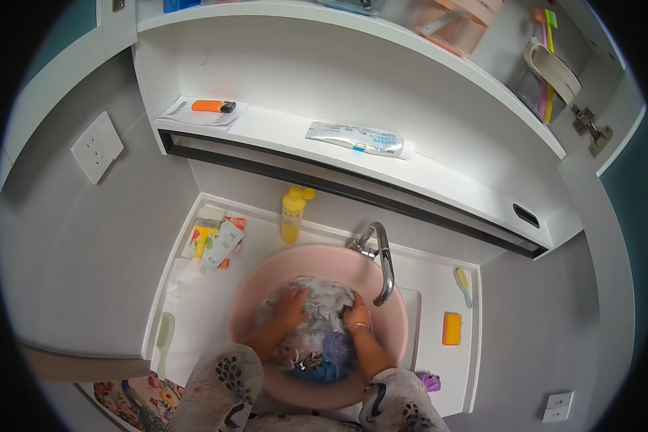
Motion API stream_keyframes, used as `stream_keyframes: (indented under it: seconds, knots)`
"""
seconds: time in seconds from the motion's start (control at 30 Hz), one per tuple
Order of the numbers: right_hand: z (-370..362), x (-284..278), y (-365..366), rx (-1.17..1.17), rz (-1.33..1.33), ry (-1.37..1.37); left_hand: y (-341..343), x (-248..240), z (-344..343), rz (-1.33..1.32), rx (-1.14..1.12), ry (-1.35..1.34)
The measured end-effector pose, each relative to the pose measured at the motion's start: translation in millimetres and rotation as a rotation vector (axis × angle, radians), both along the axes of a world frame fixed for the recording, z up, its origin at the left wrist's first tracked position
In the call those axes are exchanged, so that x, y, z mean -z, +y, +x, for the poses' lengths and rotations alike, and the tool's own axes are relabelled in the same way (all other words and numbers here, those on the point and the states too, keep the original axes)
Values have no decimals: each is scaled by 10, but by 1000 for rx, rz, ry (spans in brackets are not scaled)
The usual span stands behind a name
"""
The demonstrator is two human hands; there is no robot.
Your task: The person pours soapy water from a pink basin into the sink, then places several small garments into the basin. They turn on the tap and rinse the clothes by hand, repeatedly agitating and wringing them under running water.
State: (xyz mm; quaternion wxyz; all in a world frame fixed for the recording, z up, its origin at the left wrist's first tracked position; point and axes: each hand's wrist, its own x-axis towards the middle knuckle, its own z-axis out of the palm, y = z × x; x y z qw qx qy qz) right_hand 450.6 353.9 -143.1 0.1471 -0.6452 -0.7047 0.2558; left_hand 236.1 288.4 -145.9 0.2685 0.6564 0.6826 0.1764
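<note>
A round pink basin (245, 302) stands in front of the chrome faucet (387, 266), holding wet laundry in cloudy water. Grey cloth (327, 297) fills its upper part; purple cloth (338, 347) and blue cloth (317, 371) lie nearer me. On the left of the grey cloth rests my left hand (291, 309), its fingers stretched out over the fabric and slightly blurred. My right hand (356, 314), with a bracelet on its wrist, is closed around a fold of the same grey cloth by the basin's right wall.
A yellow bottle (292, 216) stands behind the basin, left of the faucet. Packets (219, 241) and a pale green brush (165, 338) lie on the left counter. On the right are an orange soap bar (451, 328) and a small brush (463, 286). Above, a shelf holds a tube (360, 139) and a lighter (212, 106).
</note>
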Motion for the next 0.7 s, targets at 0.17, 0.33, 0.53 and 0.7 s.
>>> stream_keyframes:
  seconds: [0.17,0.33,0.53,0.7]
  knots:
    - [-88,-629,-27,-46,-486,509,-6,253,-152,144,-73,-135]
    - [51,-1535,-631,-222,-319,815,-13,-275,-254,31,-13,-9]
    - [-30,-1962,-826,16,-462,1553,-49,425,-262,-247,197,-584]
    - [98,-914,-486,230,-398,997,-112,-803,-76,-525,-797,-986]
